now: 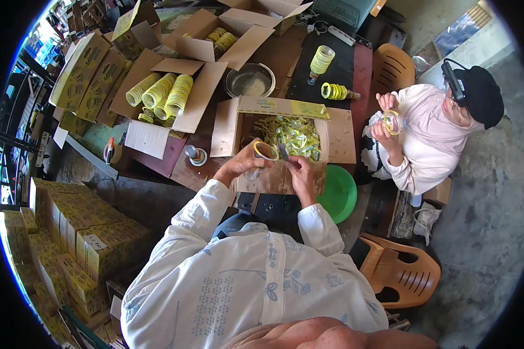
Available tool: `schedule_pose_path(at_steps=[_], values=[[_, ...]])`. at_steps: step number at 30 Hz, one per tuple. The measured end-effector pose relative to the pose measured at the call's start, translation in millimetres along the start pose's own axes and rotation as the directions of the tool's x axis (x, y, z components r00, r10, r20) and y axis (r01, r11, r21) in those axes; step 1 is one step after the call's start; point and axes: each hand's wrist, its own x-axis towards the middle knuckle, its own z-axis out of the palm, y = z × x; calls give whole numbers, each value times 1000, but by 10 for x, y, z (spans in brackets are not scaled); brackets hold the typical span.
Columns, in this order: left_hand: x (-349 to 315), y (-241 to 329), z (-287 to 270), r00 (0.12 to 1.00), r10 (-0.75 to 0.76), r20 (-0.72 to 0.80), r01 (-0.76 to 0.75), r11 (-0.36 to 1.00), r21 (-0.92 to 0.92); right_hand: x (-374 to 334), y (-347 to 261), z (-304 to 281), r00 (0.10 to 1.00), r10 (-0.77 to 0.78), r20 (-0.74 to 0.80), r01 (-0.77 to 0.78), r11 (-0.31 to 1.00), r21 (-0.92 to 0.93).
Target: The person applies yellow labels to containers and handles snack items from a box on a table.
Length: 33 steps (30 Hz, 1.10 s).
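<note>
My left hand [245,161] is closed around a small clear plastic cup [267,152] with a yellow band at its rim, the mouth tilted to the right. Between the fingers of my right hand [300,173] is a thin dark flat blade-like piece [283,152], upright just right of the cup's mouth; its exact kind is too small to tell. Both hands are over the near flap of an open cardboard box [341,135]. Inside that box lies a heap of shiny yellow-green wrapper pieces [294,138].
Left are an open carton [201,107] of stacked yellow-banded cups and a short clear cup stack [196,155]. A metal basin [265,74] stands behind, a green basin [339,195] right. A co-worker [431,128] at right holds another cup. Yellow cartons [99,244] are piled lower left.
</note>
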Motion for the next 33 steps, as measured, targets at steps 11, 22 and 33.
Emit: schedule_pose_path(at_steps=[11, 22, 33], values=[[40, 121, -227, 943, 315, 105, -319, 770, 553, -62, 506, -144, 999, 21, 39, 0, 878, -478], [83, 315, -152, 930, 279, 240, -368, 726, 581, 147, -467, 124, 981, 143, 128, -137, 989, -58], [-10, 130, -400, 975, 43, 219, -75, 987, 144, 166, -681, 294, 976, 47, 212, -18, 990, -138]])
